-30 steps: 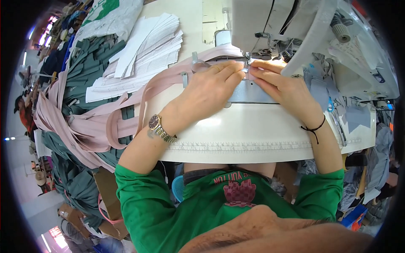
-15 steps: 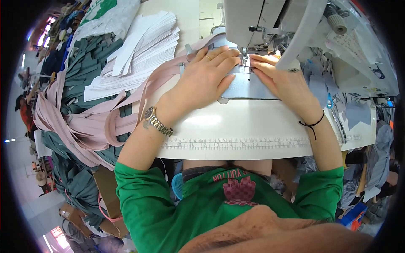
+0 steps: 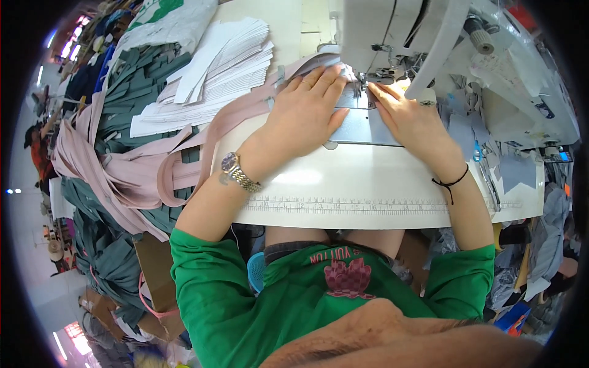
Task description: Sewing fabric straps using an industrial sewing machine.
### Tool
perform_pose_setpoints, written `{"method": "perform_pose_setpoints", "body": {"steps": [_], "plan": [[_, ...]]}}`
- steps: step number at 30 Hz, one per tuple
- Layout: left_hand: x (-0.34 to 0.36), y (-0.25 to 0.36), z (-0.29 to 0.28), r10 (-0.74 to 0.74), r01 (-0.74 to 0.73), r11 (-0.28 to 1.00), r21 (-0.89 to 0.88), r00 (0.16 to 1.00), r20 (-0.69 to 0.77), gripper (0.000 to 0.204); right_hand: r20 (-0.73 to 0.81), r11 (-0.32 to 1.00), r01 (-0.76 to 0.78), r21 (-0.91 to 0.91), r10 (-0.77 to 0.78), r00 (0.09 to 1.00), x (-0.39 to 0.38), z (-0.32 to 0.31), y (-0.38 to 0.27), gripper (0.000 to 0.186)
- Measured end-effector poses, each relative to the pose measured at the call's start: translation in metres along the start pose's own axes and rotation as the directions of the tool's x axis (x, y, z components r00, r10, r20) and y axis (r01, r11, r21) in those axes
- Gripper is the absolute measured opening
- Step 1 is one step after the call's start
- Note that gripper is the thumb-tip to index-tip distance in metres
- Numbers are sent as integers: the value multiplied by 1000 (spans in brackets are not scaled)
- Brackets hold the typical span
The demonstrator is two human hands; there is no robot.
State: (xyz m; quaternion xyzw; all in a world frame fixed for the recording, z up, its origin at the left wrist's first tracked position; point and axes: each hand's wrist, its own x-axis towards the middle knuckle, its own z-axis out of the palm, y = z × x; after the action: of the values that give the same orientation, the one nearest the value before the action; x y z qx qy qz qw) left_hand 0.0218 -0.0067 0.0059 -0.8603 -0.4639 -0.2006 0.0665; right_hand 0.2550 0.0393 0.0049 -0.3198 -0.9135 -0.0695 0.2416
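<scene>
Pink fabric strip lies on the white sewing table, and it runs from a loose pink heap at the left edge up toward the left hand, where a part of it passes out of sight. This left hand is laid flat with the palm down, its fingers lying close together and pointing to the sewing machine, while its thumb stands apart over the metal plate. Beyond its fingertips is a piece of light grey fabric. The right hand is on the other side of the presser foot, with its fingertips near to it; whether these fingers pinch something, I cannot tell. The two hands are apart, and the presser foot is between them. On the left wrist there is a metal watch, on the right one a black cord bracelet. Left of the machine, a fanned stack of white slips lies beside dark green strips. To the right, thread snips with blue on them lie near grey fabric scraps. Along the front edge goes a printed ruler.
</scene>
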Motion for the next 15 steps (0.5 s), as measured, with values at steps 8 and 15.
{"method": "perform_pose_setpoints", "body": {"steps": [8, 15], "plan": [[-28, 45, -63, 40, -45, 992, 116, 998, 40, 28, -68, 928, 368, 63, -364, 929, 7, -40, -37, 13], [-27, -52, -34, -195, 198, 967, 161, 980, -33, 13, -78, 898, 366, 244, -358, 931, 44, 3, -98, 19]]}}
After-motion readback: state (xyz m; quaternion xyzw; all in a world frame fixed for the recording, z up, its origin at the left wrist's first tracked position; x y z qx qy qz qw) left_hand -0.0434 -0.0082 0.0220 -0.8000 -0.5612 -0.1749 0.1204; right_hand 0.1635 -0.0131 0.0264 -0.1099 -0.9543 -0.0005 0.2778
